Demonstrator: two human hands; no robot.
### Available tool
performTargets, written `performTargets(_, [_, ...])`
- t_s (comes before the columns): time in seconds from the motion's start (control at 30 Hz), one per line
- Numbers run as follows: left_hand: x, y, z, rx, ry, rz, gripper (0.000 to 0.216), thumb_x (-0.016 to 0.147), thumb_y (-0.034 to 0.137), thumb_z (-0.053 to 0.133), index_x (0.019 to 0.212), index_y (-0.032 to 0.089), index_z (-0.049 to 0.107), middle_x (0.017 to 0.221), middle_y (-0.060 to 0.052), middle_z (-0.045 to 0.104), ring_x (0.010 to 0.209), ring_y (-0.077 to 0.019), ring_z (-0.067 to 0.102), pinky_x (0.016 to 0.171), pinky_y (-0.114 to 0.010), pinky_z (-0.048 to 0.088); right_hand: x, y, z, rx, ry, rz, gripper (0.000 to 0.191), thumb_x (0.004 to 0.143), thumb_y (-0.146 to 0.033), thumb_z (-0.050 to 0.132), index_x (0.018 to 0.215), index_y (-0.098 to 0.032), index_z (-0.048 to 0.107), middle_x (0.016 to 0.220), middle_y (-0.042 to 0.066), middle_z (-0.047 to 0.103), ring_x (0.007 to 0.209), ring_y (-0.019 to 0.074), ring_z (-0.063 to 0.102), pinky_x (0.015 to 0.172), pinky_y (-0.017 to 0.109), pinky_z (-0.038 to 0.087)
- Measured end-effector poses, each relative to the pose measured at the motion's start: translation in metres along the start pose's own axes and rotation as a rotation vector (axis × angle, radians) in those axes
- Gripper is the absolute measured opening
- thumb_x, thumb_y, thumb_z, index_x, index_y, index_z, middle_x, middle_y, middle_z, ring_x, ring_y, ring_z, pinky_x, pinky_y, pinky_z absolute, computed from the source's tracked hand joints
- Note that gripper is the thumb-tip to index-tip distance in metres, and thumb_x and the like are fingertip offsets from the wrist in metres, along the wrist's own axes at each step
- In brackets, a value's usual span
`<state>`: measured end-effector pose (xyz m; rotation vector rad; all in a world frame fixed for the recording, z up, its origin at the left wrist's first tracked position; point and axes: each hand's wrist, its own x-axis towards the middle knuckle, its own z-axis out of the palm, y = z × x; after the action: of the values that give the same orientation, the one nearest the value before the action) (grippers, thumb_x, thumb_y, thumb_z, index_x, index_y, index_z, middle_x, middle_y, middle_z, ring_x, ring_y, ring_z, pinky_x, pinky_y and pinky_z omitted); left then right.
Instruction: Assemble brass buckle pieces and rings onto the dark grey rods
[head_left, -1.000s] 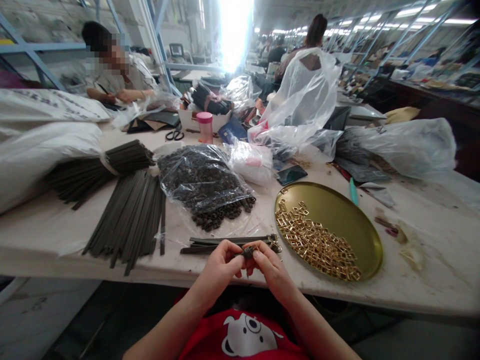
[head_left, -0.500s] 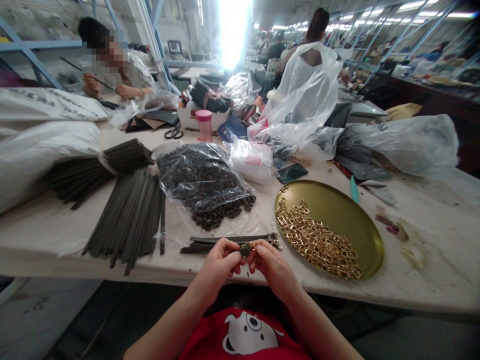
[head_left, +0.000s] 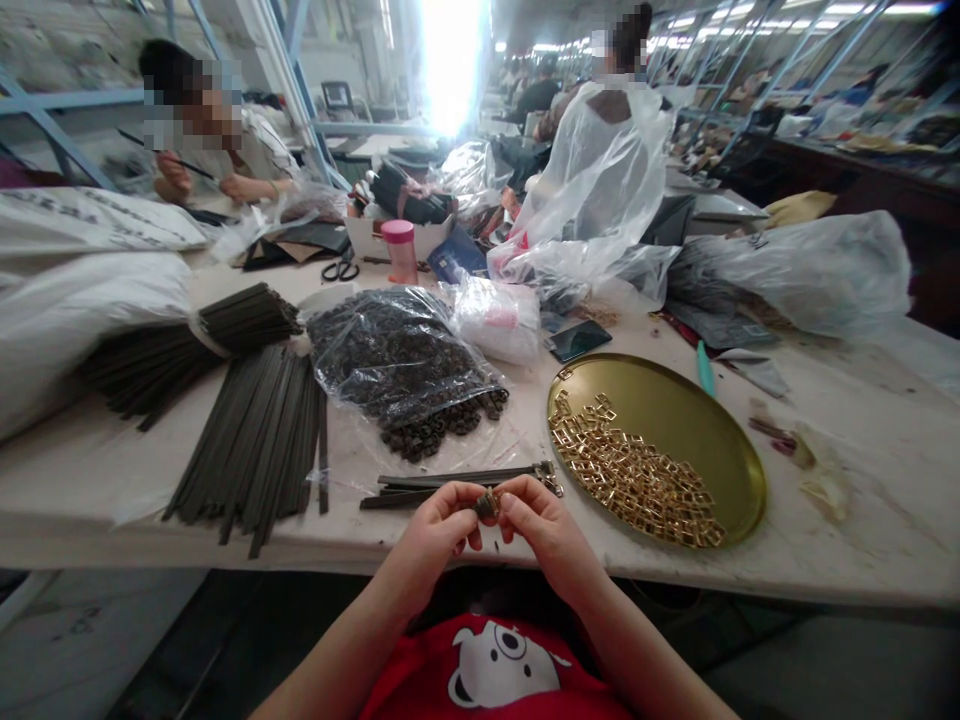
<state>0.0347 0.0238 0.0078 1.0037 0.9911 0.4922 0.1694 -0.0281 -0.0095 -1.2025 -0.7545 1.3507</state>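
Observation:
My left hand (head_left: 439, 530) and my right hand (head_left: 541, 528) meet at the table's near edge, both pinched on a small gold buckle with a dark piece (head_left: 487, 504). Just beyond my fingers lie a few finished dark straps (head_left: 450, 482). To the right stands a round gold tray (head_left: 690, 420) with several gold buckles (head_left: 630, 480) heaped in its near left part. A clear bag of small dark loops (head_left: 397, 360) spills open ahead of my hands.
Loose dark strips (head_left: 259, 440) and a tied bundle (head_left: 187, 350) lie at left beside white sacks (head_left: 82, 310). Plastic bags (head_left: 600, 200), a pink cup (head_left: 401, 250), scissors (head_left: 339, 268) and a phone (head_left: 579, 340) sit further back. A person (head_left: 210, 140) works across the table.
My hands have turned the small piece between my fingertips; its gold side now shows where a dark part hung down before. My head has shifted slightly.

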Motion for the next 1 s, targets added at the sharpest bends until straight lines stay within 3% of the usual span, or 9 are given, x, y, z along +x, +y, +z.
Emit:
performTargets(0.13, [-0.0028,0.0023,0.0034,-0.003,0.015,0.03,0.025,0.062,0.016,0.05,0.085,0.015,0.06,0.07,0.001,0.058,0.055,-0.0087,0.045,0.054,-0.021,0.034,0.0008,-0.0033,0.0012,-0.023,0.023,0.023,0.029,0.071,-0.041,0.062,0.083,-0.018,0.052,0.067,-0.002,0.055,0.054,0.0089,0.046,0.051,0.023,0.037])
performTargets(0.37, [-0.0069,0.005,0.0061,0.032,0.01,0.088,0.023,0.065,0.017,0.05,0.086,0.016,0.061,0.071,0.002,0.057,0.06,-0.01,0.045,0.061,-0.022,0.037,-0.0018,-0.0035,-0.0011,-0.042,-0.009,0.058,0.026,0.069,-0.038,0.065,0.075,-0.017,0.051,0.069,-0.003,0.051,0.057,0.0084,0.044,0.053,0.022,0.036])
performTargets(1.0, [-0.0048,0.0019,0.0067,0.099,-0.014,0.018,0.016,0.068,0.02,0.051,0.082,0.014,0.056,0.07,0.001,0.057,0.055,-0.0086,0.047,0.05,-0.02,0.033,-0.0029,-0.004,0.0084,-0.045,0.085,0.044,0.025,0.068,-0.036,0.06,0.066,-0.02,0.042,0.058,-0.004,0.05,0.054,0.0104,0.042,0.054,0.024,0.032])
